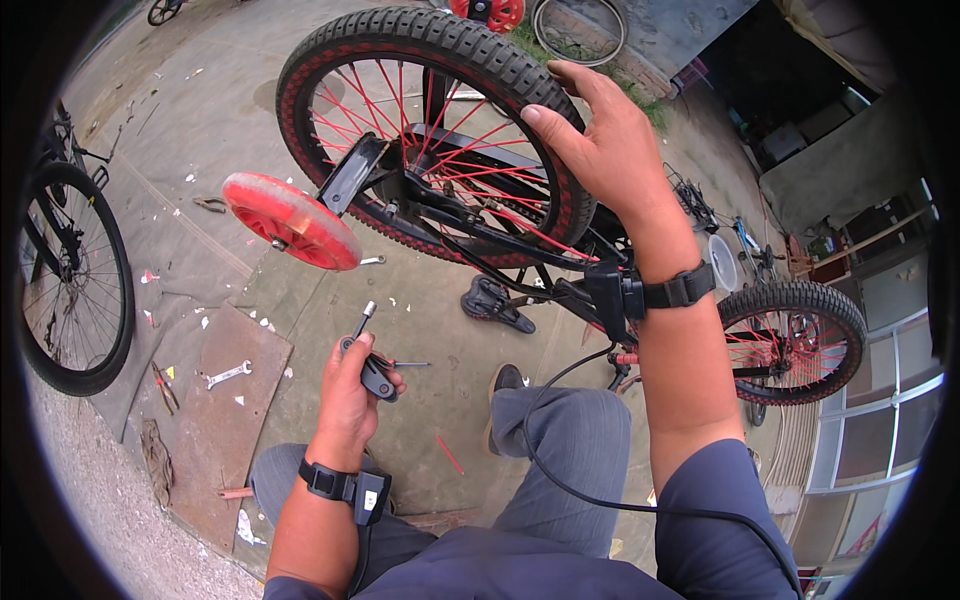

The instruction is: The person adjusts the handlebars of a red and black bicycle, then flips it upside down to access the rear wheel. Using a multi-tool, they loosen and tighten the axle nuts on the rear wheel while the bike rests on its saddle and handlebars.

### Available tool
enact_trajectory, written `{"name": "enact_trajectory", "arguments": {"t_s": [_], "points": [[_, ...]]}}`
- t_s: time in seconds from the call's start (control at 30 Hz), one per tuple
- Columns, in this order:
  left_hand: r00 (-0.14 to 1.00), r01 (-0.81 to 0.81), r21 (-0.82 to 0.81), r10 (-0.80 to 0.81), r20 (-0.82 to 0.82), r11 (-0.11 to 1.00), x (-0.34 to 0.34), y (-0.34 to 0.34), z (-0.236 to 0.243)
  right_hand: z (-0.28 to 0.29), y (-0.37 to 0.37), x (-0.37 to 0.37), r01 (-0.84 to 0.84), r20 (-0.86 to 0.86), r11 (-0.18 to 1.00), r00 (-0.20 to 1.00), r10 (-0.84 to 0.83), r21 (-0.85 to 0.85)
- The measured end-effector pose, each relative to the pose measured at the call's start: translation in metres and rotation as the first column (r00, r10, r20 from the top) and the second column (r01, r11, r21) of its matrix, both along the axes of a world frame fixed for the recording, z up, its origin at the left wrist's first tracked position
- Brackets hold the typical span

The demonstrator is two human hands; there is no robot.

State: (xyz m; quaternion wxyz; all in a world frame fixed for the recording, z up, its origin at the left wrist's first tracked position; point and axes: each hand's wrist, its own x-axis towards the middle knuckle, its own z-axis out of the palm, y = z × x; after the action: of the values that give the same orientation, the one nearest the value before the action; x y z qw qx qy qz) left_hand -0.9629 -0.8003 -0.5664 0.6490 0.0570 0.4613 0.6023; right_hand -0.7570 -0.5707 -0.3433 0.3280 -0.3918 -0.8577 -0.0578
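Note:
A black-and-red bicycle stands upside down, its saddle (492, 303) down at the ground. Its big rear wheel has a knobby black tyre (325, 50) and red spokes. My right hand (605, 140) lies against the right side of this tyre, thumb and fingers spread apart. A red training wheel (290, 220) sits on a black bracket (352, 175) beside the rear wheel. My left hand (348, 395) is closed round a grey-handled socket tool (375, 378), its metal socket end pointing up. A thin shaft pokes out right of my fingers; whether it belongs to the tool I cannot tell.
A wrench (229, 375) lies on a brown board (225, 335), with red-handled pliers (165, 388) beside it. More pliers (210, 204) and a small wrench (372, 260) lie on the ground. Another bicycle's wheel (120, 290) stands at left. A black cable (560, 478) crosses my leg.

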Motion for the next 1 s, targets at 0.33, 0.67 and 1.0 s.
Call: {"name": "enact_trajectory", "arguments": {"t_s": [0.33, 0.67, 1.0], "points": [[1.0, -0.019, 0.012, 0.019, 0.01, 1.0, -0.001, -0.016, 0.004, -0.022, -0.059, 0.055, 0.135, -0.003, 0.991, 0.991, -0.135, 0.019], [1.0, -0.005, 0.03, 0.005, 0.015, 1.0, 0.005, -0.032, 0.005, -0.088, -0.077, 0.0, 0.248, 0.305, 0.927, 0.939, -0.16, -0.28], [1.0, -0.01, 0.025, 0.01, 0.007, 1.0, 0.006, -0.04, 0.005, -0.132, -0.048, -0.013, 0.341, 0.09, 0.875, 0.94, -0.33, -0.344]]}}
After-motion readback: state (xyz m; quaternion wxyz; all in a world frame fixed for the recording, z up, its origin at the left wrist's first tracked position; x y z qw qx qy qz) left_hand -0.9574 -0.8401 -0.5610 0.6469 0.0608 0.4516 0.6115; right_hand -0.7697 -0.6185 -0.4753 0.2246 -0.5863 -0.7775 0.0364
